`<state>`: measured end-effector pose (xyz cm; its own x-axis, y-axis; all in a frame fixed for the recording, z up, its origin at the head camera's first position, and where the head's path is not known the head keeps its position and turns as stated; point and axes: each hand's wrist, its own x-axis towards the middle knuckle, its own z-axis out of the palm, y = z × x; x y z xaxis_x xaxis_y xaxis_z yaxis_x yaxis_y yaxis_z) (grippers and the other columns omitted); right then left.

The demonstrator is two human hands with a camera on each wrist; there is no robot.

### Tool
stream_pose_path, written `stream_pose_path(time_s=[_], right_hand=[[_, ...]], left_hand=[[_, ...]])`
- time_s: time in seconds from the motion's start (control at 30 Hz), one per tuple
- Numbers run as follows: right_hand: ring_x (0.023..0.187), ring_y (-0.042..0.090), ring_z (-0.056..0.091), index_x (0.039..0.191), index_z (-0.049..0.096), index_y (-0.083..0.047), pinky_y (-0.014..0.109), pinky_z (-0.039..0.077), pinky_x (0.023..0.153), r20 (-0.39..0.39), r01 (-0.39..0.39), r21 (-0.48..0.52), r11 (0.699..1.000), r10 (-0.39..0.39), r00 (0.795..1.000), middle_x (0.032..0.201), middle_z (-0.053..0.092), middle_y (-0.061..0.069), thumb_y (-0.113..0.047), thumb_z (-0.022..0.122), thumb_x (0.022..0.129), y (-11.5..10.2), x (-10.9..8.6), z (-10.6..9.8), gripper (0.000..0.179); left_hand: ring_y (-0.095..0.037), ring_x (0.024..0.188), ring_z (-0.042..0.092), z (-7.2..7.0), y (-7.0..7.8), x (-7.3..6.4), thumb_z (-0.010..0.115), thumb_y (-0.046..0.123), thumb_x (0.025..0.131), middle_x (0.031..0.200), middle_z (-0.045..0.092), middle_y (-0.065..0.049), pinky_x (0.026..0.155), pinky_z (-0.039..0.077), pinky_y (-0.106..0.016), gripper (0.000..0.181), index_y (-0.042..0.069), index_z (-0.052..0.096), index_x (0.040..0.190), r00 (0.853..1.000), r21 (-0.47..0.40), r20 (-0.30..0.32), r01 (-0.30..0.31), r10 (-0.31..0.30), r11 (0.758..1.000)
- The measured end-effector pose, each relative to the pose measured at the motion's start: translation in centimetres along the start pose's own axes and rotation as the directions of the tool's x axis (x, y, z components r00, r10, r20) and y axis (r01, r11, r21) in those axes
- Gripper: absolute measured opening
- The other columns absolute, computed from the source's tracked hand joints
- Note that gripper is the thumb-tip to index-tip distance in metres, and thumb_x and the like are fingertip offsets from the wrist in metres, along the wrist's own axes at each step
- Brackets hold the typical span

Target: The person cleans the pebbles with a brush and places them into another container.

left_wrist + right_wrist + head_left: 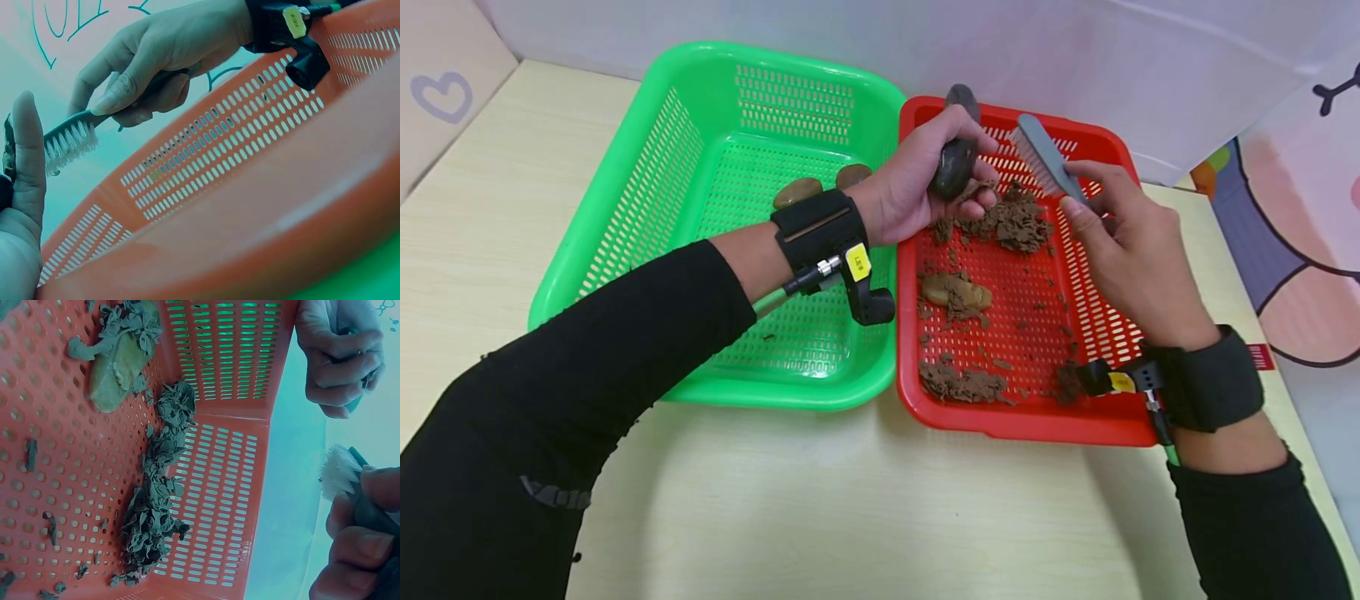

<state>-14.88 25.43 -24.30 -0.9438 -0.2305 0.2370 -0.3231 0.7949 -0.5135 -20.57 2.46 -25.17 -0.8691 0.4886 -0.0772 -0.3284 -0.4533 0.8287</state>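
My left hand [917, 171] is over the edge where the two baskets meet and grips a dark, smooth stone [957, 167], the thumb lying across it. Brown crumbs cling near its fingertips. Between thumb and fingers, my right hand [1138, 246] pinches a grey-backed brush [1047, 158] with pale bristles, which face the stone across a small gap. Below the hands sits a red basket [1037, 429] holding a yellowish stone [936, 289] partly covered in brown flakes. In the right wrist view the brush's white bristles [340, 472] point toward the left hand.
To the left, a green basket [707, 392] contains two brown stones [797, 192]. Heaps of brown, clay-like flakes [1018, 221] lie in the red basket, with another pile [962, 383] near its front. Both baskets stand on a pale wooden table [820, 500], a white wall behind.
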Motion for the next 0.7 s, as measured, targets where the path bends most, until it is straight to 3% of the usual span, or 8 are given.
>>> stream_pose_path(time_s=[0.13,0.27,0.5,0.7], right_hand=[[0.068,0.011,0.049,0.149,0.047,-0.017,0.015,0.035,0.057,0.003,0.003,0.000,1.000,-0.003,1.000,0.106,0.066,0.020,-0.026,0.053,0.106,0.00,0.02,-0.02,0.045],[0.067,0.013,0.048,0.148,0.048,-0.016,0.018,0.034,0.055,0.007,0.005,-0.003,1.000,-0.005,1.000,0.104,0.065,0.020,-0.025,0.054,0.106,0.03,-0.02,-0.05,0.044],[0.064,0.016,0.045,0.148,0.048,-0.016,0.021,0.032,0.053,0.011,0.010,-0.015,1.000,-0.010,1.000,0.098,0.063,0.019,-0.024,0.054,0.106,0.07,-0.15,-0.11,0.043],[0.061,0.016,0.044,0.148,0.049,-0.016,0.022,0.030,0.051,0.012,0.023,-0.016,1.000,-0.023,1.000,0.096,0.062,0.019,-0.023,0.055,0.105,0.15,-0.21,-0.10,0.043]], left_hand=[[-0.020,0.066,0.062,0.06,-0.03,0.10,0.043,0.011,0.099,0.084,0.057,-0.011,0.058,0.057,-0.023,0.022,0.006,0.042,0.121,0.999,-0.061,-0.035,-0.019,0.017,0.998],[-0.016,0.063,0.052,0.12,-0.04,0.21,0.047,0.007,0.101,0.085,0.051,-0.007,0.052,0.048,-0.019,0.011,0.006,0.045,0.112,0.998,-0.085,-0.061,-0.023,0.018,0.996],[-0.013,0.058,0.040,0.19,0.10,0.12,0.046,0.014,0.107,0.081,0.041,-0.003,0.048,0.037,-0.019,0.008,0.010,0.040,0.110,0.999,-0.129,-0.053,-0.008,0.001,0.992],[-0.017,0.065,0.050,0.08,0.14,0.08,0.047,0.016,0.108,0.086,0.046,-0.006,0.063,0.058,-0.025,0.014,0.003,0.048,0.113,0.998,-0.147,-0.059,-0.016,0.008,0.989]])
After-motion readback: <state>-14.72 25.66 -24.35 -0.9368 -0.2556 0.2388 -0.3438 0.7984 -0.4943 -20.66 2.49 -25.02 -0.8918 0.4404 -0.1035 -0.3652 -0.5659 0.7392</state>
